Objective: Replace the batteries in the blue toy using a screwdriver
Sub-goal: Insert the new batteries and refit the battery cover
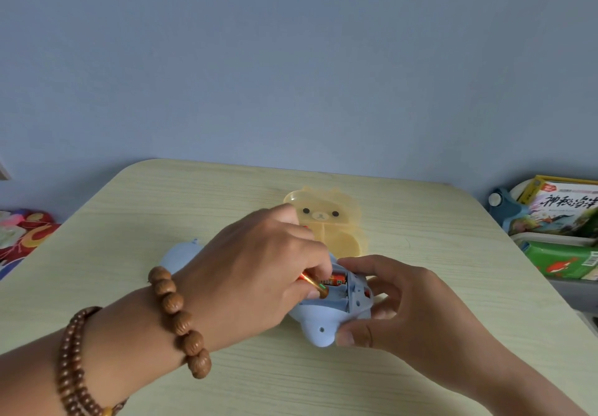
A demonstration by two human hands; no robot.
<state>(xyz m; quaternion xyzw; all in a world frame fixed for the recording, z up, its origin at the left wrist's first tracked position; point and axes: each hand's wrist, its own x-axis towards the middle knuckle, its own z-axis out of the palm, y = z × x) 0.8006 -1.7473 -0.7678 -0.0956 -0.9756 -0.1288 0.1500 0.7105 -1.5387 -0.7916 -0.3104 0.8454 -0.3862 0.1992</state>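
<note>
The blue toy [318, 325] lies on the table with its battery compartment [339, 289] open and facing up. My left hand [255, 273] pinches a red-and-gold battery [315, 286] at the compartment's left end, tilted into it. Another battery [338, 279] lies inside the compartment. My right hand [398, 302] grips the toy's right side, thumb at its front edge. A rounded blue part [181, 255] shows behind my left wrist. No screwdriver is visible.
A translucent yellow bear-shaped box [336, 221] stands open just behind the hands. The pale wood table [161, 202] has rounded far corners. Boxes and books [556, 221] are stacked off its right edge; colourful fabric [22, 234] lies off the left.
</note>
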